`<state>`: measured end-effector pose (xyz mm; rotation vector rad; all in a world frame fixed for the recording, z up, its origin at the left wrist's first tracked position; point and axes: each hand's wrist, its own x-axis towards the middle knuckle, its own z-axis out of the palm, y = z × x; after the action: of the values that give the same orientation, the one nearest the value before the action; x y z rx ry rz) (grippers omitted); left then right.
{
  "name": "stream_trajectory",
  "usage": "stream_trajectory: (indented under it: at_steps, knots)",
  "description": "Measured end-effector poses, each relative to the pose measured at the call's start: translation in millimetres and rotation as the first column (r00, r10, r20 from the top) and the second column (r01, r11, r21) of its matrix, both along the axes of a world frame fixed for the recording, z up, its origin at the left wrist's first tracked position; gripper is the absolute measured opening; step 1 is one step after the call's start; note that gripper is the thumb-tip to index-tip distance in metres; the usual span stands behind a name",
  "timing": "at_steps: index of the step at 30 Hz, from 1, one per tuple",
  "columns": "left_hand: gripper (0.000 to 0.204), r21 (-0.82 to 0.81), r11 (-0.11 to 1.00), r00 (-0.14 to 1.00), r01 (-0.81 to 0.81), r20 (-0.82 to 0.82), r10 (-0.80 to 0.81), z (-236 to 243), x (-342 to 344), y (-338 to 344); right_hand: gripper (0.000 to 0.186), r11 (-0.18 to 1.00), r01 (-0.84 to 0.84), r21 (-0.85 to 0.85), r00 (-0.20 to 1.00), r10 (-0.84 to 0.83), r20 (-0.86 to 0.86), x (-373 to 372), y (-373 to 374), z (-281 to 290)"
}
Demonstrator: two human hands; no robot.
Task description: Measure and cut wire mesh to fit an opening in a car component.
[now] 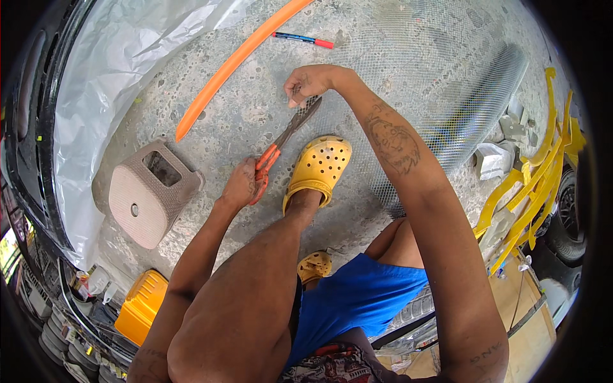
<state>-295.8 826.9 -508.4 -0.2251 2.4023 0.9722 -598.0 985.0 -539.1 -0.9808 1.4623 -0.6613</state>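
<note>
In the head view, the left hand (241, 182) is closed around the red handles of the shears (268, 155), whose dark blades point up and to the right. The right hand (313, 82) is apart from it, farther forward, just beyond the blade tips, with its fingers bent inward at the near left edge of the wire mesh (389, 54); I cannot tell whether they pinch a wire. The mesh lies on the concrete floor (153, 112), its right side curling into a roll beneath and beyond the right forearm.

A yellow clog (325, 159) on one foot stands just right of the shears. Ahead, a blue marker (303, 40) with a red end lies near an orange strip (233, 64). To the left are a beige stool (143, 198) and a sheet of clear plastic (96, 105), with a yellow container (140, 306) lower down. Yellow straps (543, 191) hang at the far right, near a black tyre (565, 210).
</note>
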Motion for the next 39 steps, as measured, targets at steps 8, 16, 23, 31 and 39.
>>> stream_trajectory:
  at_steps: [8, 16, 23, 31, 39]
  knots:
    - [0.039, -0.022, 0.998, 0.996, 0.057, -0.063, -0.058, -6.5, -9.6, 1.1, 0.023, 1.000, 0.014, -0.016, 1.000, -0.013, 0.017, -1.6, 1.8, 1.8]
    - [0.032, -0.003, 0.999, 0.992, 0.050, -0.112, -0.050, -1.7, -14.1, 5.2, 0.022, 1.000, 0.013, -0.005, 1.000, -0.013, -0.009, -1.1, 2.6, 1.1]
    - [0.024, -0.009, 0.999, 0.995, 0.036, -0.096, -0.037, -4.4, -11.0, 3.3, 0.022, 1.000, -0.005, -0.020, 1.000, 0.005, -0.007, -0.6, -1.0, -1.8]
    - [0.040, -0.048, 0.999, 1.000, 0.015, -0.027, -0.017, 1.7, -18.7, 8.5, 0.023, 1.000, 0.008, -0.027, 1.000, -0.008, 0.008, 0.6, 0.4, -1.6]
    - [0.041, -0.073, 0.993, 0.993, 0.096, -0.064, -0.101, 4.0, -29.9, 15.6, 0.023, 1.000, -0.016, -0.012, 0.998, 0.017, 0.061, -3.3, -0.8, -2.3]
